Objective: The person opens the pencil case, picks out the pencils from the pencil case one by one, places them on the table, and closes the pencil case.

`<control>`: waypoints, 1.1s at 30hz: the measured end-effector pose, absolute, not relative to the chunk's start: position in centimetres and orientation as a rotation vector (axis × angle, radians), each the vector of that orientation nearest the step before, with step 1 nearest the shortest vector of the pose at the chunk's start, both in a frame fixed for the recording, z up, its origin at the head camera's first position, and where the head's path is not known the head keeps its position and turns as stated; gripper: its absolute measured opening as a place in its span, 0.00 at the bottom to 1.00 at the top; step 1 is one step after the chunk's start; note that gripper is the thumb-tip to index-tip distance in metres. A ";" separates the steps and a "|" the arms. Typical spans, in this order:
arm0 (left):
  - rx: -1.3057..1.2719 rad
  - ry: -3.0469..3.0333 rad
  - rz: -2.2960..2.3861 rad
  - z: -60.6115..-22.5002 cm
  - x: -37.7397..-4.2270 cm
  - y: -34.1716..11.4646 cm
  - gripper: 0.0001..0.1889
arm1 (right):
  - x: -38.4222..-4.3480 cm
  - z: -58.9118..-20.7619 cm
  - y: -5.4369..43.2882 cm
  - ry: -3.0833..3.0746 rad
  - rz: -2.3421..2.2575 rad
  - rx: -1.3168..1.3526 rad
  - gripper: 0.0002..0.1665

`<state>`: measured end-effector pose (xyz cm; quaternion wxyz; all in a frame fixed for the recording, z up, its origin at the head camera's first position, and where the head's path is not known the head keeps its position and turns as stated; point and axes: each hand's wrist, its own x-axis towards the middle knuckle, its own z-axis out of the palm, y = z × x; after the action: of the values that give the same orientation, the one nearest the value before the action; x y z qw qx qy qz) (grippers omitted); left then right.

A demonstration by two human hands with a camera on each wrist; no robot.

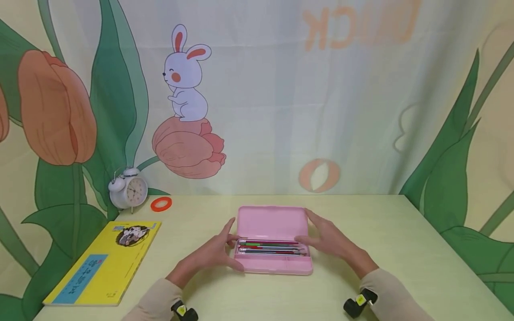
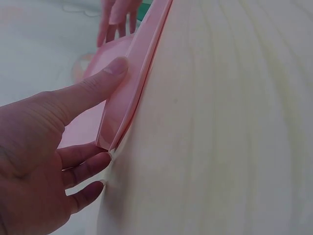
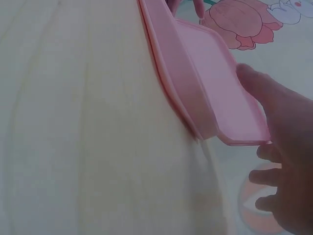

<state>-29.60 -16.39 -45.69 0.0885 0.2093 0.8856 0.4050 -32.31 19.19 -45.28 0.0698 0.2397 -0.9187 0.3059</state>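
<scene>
A pink pencil case (image 1: 261,265) lies open on the table, its lid (image 1: 273,221) tilted up at the back. Several pencils (image 1: 273,252) lie side by side in its long compartment; the front compartments hold nothing visible. My left hand (image 1: 213,253) holds the case's left end, the thumb on its front wall and other fingers at the end corner, as the left wrist view shows. At the right, my right hand (image 1: 331,240) grips the lid's edge, with the thumb on the inner side and fingers behind. In the right wrist view, the lid (image 3: 230,93) partly borders that thumb.
A yellow book (image 1: 120,263) lies on the table's left side. Behind it stand a white alarm clock (image 1: 132,189) and a red-orange ring (image 1: 161,204), possibly tape. A printed curtain (image 1: 261,111) hangs along the back edge of the table (image 1: 385,236).
</scene>
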 end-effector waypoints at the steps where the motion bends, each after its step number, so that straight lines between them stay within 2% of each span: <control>1: 0.630 2.634 1.201 -45.7 -29.6 -16.4 0.72 | -32.2 -45.4 19.3 -2.831 0.908 0.722 0.61; 9: 0.628 2.621 1.187 -45.8 -29.4 -16.4 0.67 | -31.4 -45.6 19.2 -2.997 0.821 0.833 0.70; 17: 0.749 2.583 1.176 -45.8 -29.3 -16.4 0.56 | -30.7 -45.4 19.4 -3.128 0.654 0.865 0.80; 33: 0.797 2.589 1.142 -45.8 -29.2 -16.5 0.51 | -31.1 -46.4 19.8 -3.127 0.683 0.914 0.80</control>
<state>-29.21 -16.51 -45.76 0.1008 0.2697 0.8762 0.3865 -31.10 19.81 -46.35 -0.0933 0.2734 -0.9353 0.2044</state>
